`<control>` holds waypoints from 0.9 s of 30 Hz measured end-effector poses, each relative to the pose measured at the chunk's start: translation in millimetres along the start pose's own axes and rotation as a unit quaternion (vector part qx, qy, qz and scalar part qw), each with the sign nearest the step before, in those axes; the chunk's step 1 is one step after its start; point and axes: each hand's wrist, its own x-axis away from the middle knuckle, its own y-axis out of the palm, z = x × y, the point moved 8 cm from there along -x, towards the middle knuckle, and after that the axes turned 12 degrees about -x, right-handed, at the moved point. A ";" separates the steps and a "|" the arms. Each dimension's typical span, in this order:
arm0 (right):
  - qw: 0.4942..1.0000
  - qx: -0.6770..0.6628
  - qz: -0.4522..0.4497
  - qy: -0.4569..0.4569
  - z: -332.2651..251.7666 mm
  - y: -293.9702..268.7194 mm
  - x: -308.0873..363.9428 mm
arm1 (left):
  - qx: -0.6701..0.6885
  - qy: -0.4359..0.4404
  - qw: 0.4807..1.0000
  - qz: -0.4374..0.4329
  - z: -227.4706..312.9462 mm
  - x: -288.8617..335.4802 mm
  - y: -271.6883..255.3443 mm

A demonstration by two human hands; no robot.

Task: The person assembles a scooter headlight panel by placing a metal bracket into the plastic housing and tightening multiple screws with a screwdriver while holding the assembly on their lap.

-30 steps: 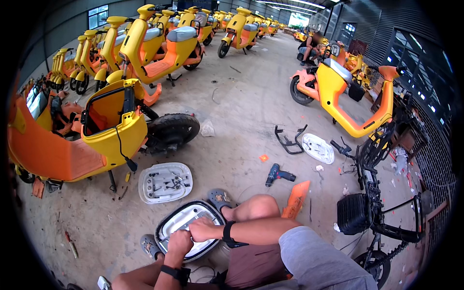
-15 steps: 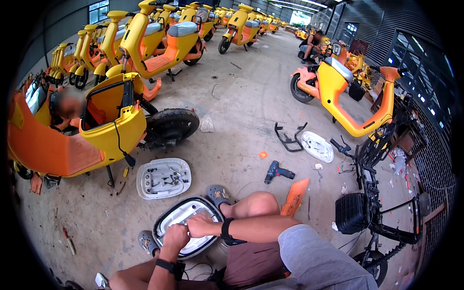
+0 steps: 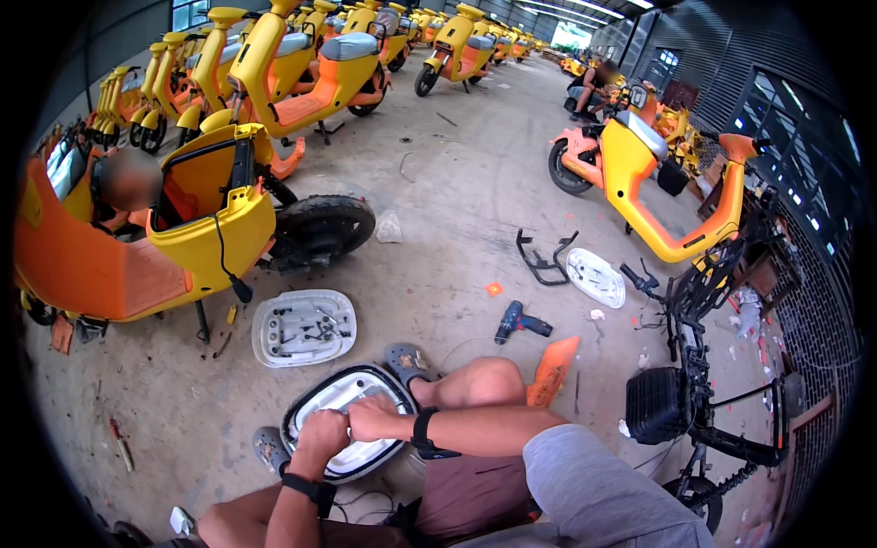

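Observation:
Between my feet lies a white oval shell [image 3: 364, 373] with a black rim, open side up, like an upturned scooter seat. Over its middle, my left hand [image 3: 323, 432] and my right hand [image 3: 373, 418] are closed and nearly touching. Whatever their fingers pinch is hidden behind the knuckles. Just beyond, to the left, a white tray [image 3: 262, 340] carries several small dark metal parts. A cordless drill [image 3: 521, 321] rests on the floor ahead to the right, near an orange plastic panel [image 3: 553, 372].
A partly dismantled yellow scooter [image 3: 219, 239] stands at left, a person beside it. To the right are a bare black scooter frame [image 3: 699, 365], a black rack [image 3: 545, 265] and another white shell [image 3: 596, 279]. Rows of scooters [image 3: 315, 82] fill the back; another person [image 3: 589, 87] crouches far off.
The whole view has shifted slightly. Both hands stay closed, close together over the white shell, with hardly any movement against it.

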 end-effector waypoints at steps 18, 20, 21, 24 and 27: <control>0.985 -0.020 -0.130 0.112 18.3 22.2 -5.8 | -0.021 0.098 0.984 0.147 -5.2 4.2 -28.6; 0.990 -0.039 -0.100 0.089 -0.7 16.8 -0.3 | -0.006 0.084 0.983 0.163 -17.2 21.8 -66.2; 0.992 -0.047 -0.082 0.078 -5.2 12.6 -0.3 | 0.002 0.080 0.982 0.174 -21.6 30.3 -90.8; 0.967 -0.124 -0.214 0.064 3.3 21.8 -17.0 | 0.139 0.071 0.953 0.261 -32.0 55.4 -183.3; 0.925 -0.160 -0.326 0.117 -2.3 21.2 -19.7 | 0.192 0.006 0.871 0.452 -39.7 105.4 -257.6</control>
